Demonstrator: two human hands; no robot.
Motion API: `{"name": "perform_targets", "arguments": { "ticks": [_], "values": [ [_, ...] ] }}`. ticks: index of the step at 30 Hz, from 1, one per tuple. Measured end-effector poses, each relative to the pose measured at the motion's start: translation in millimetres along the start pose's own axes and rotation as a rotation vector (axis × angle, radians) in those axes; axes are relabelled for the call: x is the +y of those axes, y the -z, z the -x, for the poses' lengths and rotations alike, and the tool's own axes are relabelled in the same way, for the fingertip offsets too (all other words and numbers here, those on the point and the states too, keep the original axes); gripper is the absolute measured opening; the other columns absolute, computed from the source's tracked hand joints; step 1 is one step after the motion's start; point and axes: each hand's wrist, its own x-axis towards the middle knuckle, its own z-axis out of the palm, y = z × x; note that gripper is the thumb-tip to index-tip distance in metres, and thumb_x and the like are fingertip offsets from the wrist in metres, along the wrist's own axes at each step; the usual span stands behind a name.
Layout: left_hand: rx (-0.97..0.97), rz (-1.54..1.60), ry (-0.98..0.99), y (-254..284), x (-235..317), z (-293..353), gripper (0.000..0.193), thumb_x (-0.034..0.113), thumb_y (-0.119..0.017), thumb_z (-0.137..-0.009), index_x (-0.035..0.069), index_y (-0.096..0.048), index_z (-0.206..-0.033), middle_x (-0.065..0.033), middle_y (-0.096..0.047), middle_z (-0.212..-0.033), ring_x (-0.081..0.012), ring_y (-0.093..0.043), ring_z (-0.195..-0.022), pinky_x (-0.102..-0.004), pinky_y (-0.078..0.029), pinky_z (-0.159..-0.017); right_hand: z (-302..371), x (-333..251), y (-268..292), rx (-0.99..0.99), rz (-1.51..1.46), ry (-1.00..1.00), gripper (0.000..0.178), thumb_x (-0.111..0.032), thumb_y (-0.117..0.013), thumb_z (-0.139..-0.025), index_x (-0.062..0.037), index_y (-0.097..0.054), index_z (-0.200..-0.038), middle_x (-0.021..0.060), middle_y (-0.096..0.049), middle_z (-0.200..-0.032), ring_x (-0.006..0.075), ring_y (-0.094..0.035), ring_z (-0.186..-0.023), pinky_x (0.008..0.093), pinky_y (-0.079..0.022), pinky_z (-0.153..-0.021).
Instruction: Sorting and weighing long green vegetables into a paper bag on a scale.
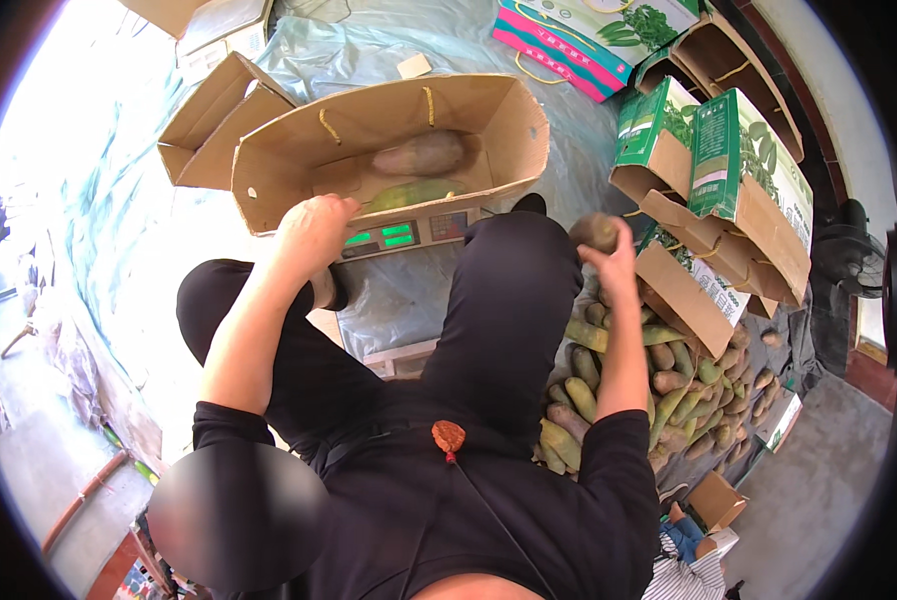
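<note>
An open brown cardboard box [389,105] with yellow cord handles rests in front of me, on a digital scale [394,236] with green lit displays. Inside lie a brownish radish-like root [421,155] and a greener root [414,194]. My left hand [317,232] is closed over the near left rim of the box, its fingers bent together. To the right of my knee, my right hand [614,262] grips a brownish-green radish-like root [596,232] by its side, thumb below and fingers behind it. That root is apart from the box.
A large heap of green and brown roots [684,395] lies at my right. Green-printed cartons [719,150] stand open beyond it, near a black fan [849,248]. Another open carton [219,125] is left of the box. Plastic sheeting [339,55] covers the floor. A person in striped clothing [684,580] is at lower right.
</note>
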Motion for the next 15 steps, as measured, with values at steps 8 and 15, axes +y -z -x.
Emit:
{"name": "perform_targets", "arguments": {
  "ticks": [8, 15],
  "values": [
    [0.083, -0.125, 0.000, -0.1, -11.0, 11.1, 0.010, 0.012, -0.064, -0.075, 0.002, -0.066, -0.074, -0.0175, -0.065, -0.074, -0.0340, -0.065, -0.076, -0.0410, -0.052, -0.068, -11.9, -248.2, 21.1, -0.181, -0.160, 0.456, 0.068, -0.006, -0.078, -0.065, -0.0059, -0.047, -0.126, 0.0084, -0.057, -0.117, 0.0184, -0.057, -0.106, 0.0339, -0.050, -0.088],
    [-0.016, -0.125, 0.059, -0.3, -13.4, 9.6, 0.014, 0.015, -0.062, -0.081, 0.002, -0.066, -0.084, -0.0183, -0.065, -0.081, -0.0349, -0.063, -0.083, -0.0430, -0.049, -0.075, -40.1, -300.3, -116.1, -0.620, 0.217, 0.687, 0.068, -0.021, -0.079, -0.059, -0.0060, -0.051, -0.119, 0.0102, -0.057, -0.111, 0.0223, -0.055, -0.106, 0.0326, -0.044, -0.091]
  ]
}}
